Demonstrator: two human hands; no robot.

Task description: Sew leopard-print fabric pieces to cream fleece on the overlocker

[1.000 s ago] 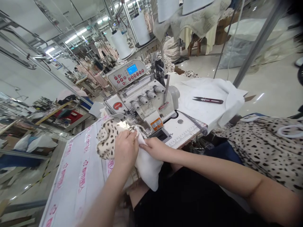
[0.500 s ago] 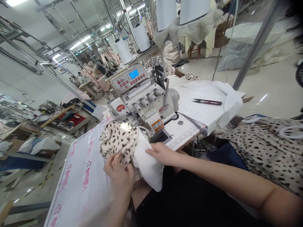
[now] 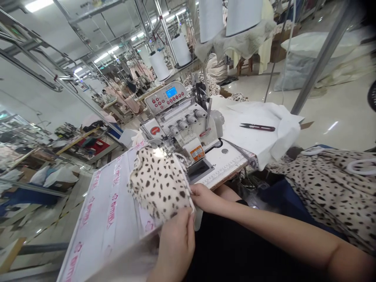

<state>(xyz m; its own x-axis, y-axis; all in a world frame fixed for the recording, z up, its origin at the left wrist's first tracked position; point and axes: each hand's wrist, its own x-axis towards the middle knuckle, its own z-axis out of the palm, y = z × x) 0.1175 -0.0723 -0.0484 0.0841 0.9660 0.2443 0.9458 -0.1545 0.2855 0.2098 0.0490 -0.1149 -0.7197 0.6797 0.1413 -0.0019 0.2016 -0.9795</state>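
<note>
A cream fabric piece with black spots [image 3: 160,182] lies spread on the table in front of the overlock sewing machine [image 3: 183,127], its far edge under the presser foot. My left hand [image 3: 176,243] pinches the near corner of this fabric at the table's front edge. My right hand [image 3: 204,196] grips the fabric's right edge, just below the machine's base. A sliver of white lining [image 3: 197,219] shows under the spotted layer.
Thread snips [image 3: 257,127] lie on white cloth [image 3: 264,117] right of the machine. A heap of spotted fabric [image 3: 331,188] fills the right. The table [image 3: 100,219] carries pink-printed plastic. Thread cones [image 3: 182,49] stand behind; other workstations stretch away on the left.
The bunched fabric has been unfolded, and the spotted side now covers the white lining. My left hand slid back toward me to the near corner. My right hand shifted slightly toward me along the edge.
</note>
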